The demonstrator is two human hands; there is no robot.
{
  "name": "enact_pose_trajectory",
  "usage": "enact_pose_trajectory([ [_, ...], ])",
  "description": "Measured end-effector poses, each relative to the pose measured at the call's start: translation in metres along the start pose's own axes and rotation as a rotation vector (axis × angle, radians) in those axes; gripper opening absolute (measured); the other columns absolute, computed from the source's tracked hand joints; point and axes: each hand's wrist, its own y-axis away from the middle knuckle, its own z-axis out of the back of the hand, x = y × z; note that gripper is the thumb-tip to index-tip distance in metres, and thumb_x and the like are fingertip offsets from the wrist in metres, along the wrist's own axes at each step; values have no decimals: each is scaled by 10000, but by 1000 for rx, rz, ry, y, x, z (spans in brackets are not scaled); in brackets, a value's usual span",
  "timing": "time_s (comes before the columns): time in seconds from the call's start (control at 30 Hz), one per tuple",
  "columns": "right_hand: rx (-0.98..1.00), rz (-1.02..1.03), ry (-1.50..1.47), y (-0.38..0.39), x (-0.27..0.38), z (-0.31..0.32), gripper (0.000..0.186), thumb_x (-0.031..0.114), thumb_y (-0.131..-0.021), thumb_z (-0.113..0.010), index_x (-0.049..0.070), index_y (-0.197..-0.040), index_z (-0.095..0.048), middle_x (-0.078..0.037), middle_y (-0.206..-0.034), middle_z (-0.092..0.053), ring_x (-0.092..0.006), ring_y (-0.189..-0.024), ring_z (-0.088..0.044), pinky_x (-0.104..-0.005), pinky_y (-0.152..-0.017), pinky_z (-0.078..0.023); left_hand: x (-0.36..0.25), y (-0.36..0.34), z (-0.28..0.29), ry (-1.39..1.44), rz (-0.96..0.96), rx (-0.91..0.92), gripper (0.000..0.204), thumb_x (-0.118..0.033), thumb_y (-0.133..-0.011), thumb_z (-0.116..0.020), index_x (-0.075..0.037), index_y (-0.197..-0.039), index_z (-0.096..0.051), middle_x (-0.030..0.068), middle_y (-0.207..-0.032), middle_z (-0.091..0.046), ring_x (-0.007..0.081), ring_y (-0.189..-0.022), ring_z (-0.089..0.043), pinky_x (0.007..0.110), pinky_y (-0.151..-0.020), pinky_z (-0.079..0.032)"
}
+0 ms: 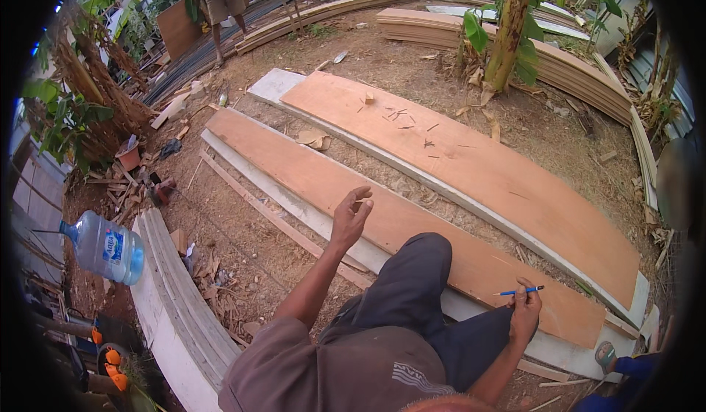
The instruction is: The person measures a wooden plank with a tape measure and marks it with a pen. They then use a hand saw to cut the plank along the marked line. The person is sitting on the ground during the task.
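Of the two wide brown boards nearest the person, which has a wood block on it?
The farther, wider board: the wood block lies toward its left end. The nearer, narrower board shows no block.

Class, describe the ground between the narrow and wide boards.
Between the narrow board and wide board, the head view shows littered dirt and a tan scrap.

Blue pencil (507,293) in right fingers (524,299), plywood strips (471,163)

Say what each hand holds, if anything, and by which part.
The right hand holds a slim blue pencil toward its right end; whether the left hand holds anything is unclear.
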Motion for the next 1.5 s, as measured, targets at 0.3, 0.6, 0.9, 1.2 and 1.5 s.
enact_pose_trajectory([
  [0.3, -202, 20, 19, 5, -5, 26, 425, 382, -983, -686, 13, -1193, -695, 20, -729, -553, -68, -618, -520, -232, -556, -422, -24, -97, 116, 51, -243, -235, 381, -141, -1019, -617, 5, -1366, -560, 108, -1202, -634, 172, -1030, -628, 311, -931, -522],
  [0.6, -172, 3, -5, 10, 10, 28, 335, 275, -1016, -624, 39, -1249, -673, -63, -936, -706, -98, -722, -632, -244, -610, -523, -91, -184, 222, -229, -481, -424, 419, -213, -1057, -568, -17, -1426, -527, 143, -1332, -602, 205, -1231, -567, 343, -1041, -452],
  [0.9, -244, 41, 146, 11, 3, 33, 380, 113, -982, -651, 49, -1354, -600, -89, -1150, -674, -133, -874, -662, -260, -648, -557, -160, -220, 296, -150, -475, -550, 421, -201, -1043, -586, -47, -1432, -536, 107, -1320, -619, 174, -1163, -601, 312, -980, -467],
  [1.2, -234, 4, 134, 10, -10, 45, 420, 95, -1007, -615, 58, -1420, -545, -107, -1222, -638, -123, -894, -643, -237, -639, -518, -207, -232, 334, -212, -603, -758, 304, -136, -985, -651, -40, -1274, -657, 20, -995, -676, 86, -865, -620, 236, -748, -497],
  [1.5, -241, -8, 169, 8, -7, 45, 407, 100, -1025, -572, 58, -1429, -539, -102, -1211, -642, -124, -896, -633, -230, -649, -504, -225, -247, 361, -758, -566, -978, 358, -139, -933, -645, -150, -1290, -667, 79, -1142, -719, 213, -1045, -691, 353, -895, -533],
])
